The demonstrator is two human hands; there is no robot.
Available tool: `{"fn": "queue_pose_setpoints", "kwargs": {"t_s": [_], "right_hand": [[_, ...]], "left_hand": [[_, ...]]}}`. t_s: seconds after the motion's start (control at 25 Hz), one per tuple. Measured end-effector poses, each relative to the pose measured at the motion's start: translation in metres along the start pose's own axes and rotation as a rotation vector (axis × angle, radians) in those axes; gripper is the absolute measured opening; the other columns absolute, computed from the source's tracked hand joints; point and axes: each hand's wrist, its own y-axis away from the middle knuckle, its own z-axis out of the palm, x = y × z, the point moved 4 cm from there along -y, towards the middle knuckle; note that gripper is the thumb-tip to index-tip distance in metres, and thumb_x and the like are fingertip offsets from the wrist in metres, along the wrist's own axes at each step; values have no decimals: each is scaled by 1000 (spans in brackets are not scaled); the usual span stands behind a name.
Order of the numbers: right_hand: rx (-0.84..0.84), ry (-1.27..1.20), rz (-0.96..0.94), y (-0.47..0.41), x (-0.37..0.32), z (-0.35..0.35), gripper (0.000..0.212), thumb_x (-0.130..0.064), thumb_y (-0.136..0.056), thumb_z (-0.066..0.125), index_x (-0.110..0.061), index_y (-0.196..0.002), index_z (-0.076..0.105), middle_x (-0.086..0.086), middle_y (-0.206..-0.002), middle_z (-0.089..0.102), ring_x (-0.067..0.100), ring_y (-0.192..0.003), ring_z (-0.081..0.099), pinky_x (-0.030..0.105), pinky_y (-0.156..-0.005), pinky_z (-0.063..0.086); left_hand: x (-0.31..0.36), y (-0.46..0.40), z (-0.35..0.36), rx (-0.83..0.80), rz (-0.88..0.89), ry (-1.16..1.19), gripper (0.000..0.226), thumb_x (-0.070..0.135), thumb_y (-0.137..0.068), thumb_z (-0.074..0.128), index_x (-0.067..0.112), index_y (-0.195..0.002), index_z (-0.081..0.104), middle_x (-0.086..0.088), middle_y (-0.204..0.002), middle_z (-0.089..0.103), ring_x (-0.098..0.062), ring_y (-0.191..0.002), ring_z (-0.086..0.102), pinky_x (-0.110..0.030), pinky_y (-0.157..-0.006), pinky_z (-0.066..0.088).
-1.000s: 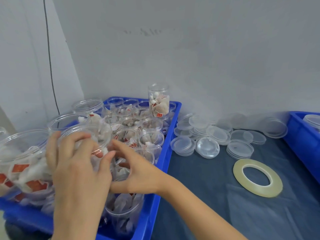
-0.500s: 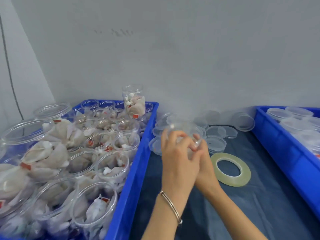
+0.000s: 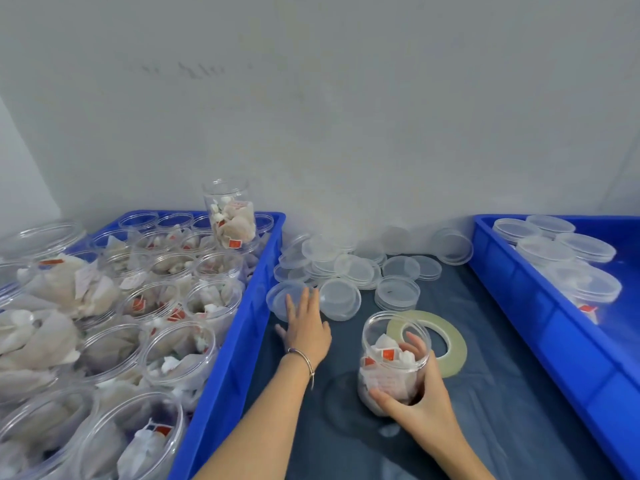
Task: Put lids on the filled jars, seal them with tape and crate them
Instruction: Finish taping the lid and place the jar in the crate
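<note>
Clear jar [image 3: 393,362] in right hand [image 3: 420,405] grip, left hand [image 3: 306,329] flat, fingertips over blurred lids [image 3: 341,271]

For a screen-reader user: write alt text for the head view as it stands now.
A right hand grips an open filled jar standing on a dark mat, while the left hand reaches flat toward a pile of clear lids. A tape roll lies behind the jar; a blue crate of open jars sits left, another crate right.

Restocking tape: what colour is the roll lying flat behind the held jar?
The tape roll is pale yellowish-green and translucent, shown best in the head view.
</note>
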Motion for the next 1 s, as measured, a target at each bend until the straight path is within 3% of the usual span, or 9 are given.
{"fn": "queue_pose_setpoints", "kwargs": {"t_s": [0.08, 0.16, 0.36, 0.44, 0.52, 0.64, 0.84, 1.0], "right_hand": [[4, 1, -6, -1, 0, 0, 101, -27, -55, 90, -37, -139, 34, -27, -129, 50, -11, -121, 46, 1, -87, 38], [10, -3, -2, -1, 0, 0, 103, -35, -51, 88, -37, -139, 34, -28, -130, 49, -11, -121, 46, 1, -87, 38], [14, -3, -2, -1, 0, 0, 105, -35, -52, 88, -35, -140, 32, -25, -131, 49, -10, -121, 47, 2, -86, 39], [13, -4, -4, -2, 0, 0, 105, -34, -52, 88, -34, -141, 32, -26, -130, 50, -10, -120, 48, 2, -86, 40], [9, -8, -11, -2, 0, -1, 104, -35, -51, 88, -34, -140, 32, -29, -126, 52, -8, -119, 49, 5, -88, 41], [-20, 8, -17, -2, -1, -1, 101, -35, -54, 87, -33, -139, 33, -30, -122, 54, -3, -118, 52, 9, -91, 43], [-38, 9, -21, -1, -4, 0, 98, -30, -56, 87, -36, -137, 33, -31, -120, 54, -5, -116, 53, 6, -88, 41], [-37, -3, -22, -1, -5, 1, 95, -27, -57, 86, -38, -135, 33, -31, -120, 54, -4, -116, 53, 6, -88, 41]], "left_hand": [[3, -4, 12, -64, 123, -228, 63, 31, -101, 40, 34, -151, 3, 7, -160, -13, -29, -144, -21, -69, -108, 4], [6, -6, 23, -108, 155, -313, 56, 37, -102, 35, 36, -151, 7, 8, -160, -13, -29, -142, -27, -72, -105, -2], [24, 3, 32, 9, 269, -374, 43, 43, -98, 42, 19, -134, 40, 0, -150, 26, -23, -147, -5, -69, -109, 5], [32, 1, 31, 36, 287, -352, 55, 50, -95, 45, 19, -139, 33, -3, -151, 22, -27, -147, -1, -64, -113, 9], [37, -7, 27, 10, 272, -328, 71, 53, -93, 46, 25, -149, 13, -7, -158, -1, -37, -146, -9, -64, -113, 8], [34, -21, 22, -143, 251, -390, 67, 54, -96, 38, 42, -150, 0, -9, -157, -22, -46, -141, -19, -65, -113, 0], [26, -13, 29, -104, 267, -445, 50, 45, -99, 38, 35, -145, 21, -8, -159, -1, -42, -144, -9, -67, -111, 0], [29, -2, 27, -21, 235, -464, 47, 33, -98, 44, 27, -141, 26, -10, -155, 6, -39, -142, 10, -67, -111, 10]]}}
